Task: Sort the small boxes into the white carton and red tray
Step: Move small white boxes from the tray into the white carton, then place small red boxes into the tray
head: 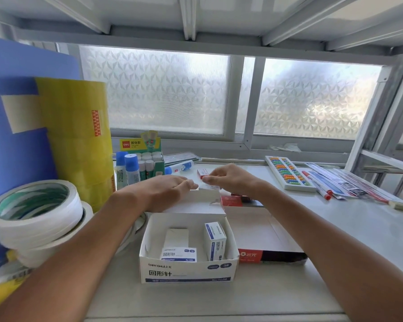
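Sorting looks partway done, judging by what's in place. White open-top cardboard carton (188,270) w/ blue print sits at the front of the pale tabletop (358,228); inside are three small white-and-blue boxes (179,254), one lying flat at front, one on end at right, one plain-faced behind. Flat red-edged tray (250,255) lies just right of the carton, touching it; its floor looks bare, so that side seems barely begun.

Right hand (233,180) pinches a small red-and-white box (203,173) betw. thumb & fingertips, raised beyond the carton. Left hand (165,191) rests flat, fingers together, on the carton's folded-back white lid (196,203), holding nothing.

More red packs (230,200) sit behind the lid, near the right wrist; count unclear, partly blocked. Can't tell if other boxes hide under the hands. Print on the held box too small to read.
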